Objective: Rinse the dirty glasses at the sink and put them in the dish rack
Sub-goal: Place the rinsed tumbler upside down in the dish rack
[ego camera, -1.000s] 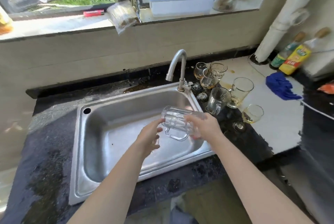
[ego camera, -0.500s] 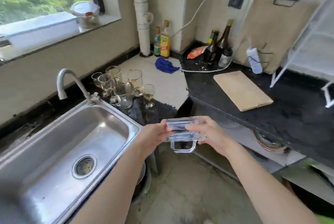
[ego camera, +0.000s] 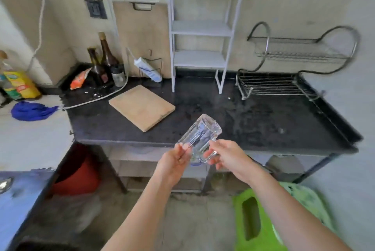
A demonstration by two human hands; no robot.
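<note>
Hands come first, two of them, meeting in front of the near edge of the black counter (ego camera: pixel 253 125) around one clear glass mug (ego camera: pixel 199 135). The left hand (ego camera: pixel 174 161) pinches the mug's lower left side with thumb and curled fingers. The right hand (ego camera: pixel 229 159) has its fingers curled at the handle end. The mug is tilted in the air, its far end raised over the counter's front edge, well apart from the dish rack (ego camera: pixel 278 86). Below the counter's right front stands one green plastic stool (ego camera: pixel 263 220), and under its left end sits one red bucket (ego camera: pixel 79 175), contents hidden. On the counter's left half lies one wooden cutting board (ego camera: pixel 142 106), flat. At the counter's back right stands the two-tier wire rack, and at its back middle one white shelf unit (ego camera: pixel 200 27) showing three shelves. At the back left corner stand two brown bottles (ego camera: pixel 107 52), one small dark-lidded jar (ego camera: pixel 118 75) and one white power strip (ego camera: pixel 148 70). Left of the counter lie one blue cloth (ego camera: pixel 30 110) and one yellow-labelled bottle (ego camera: pixel 20 86), its writing too blurred to read.
</note>
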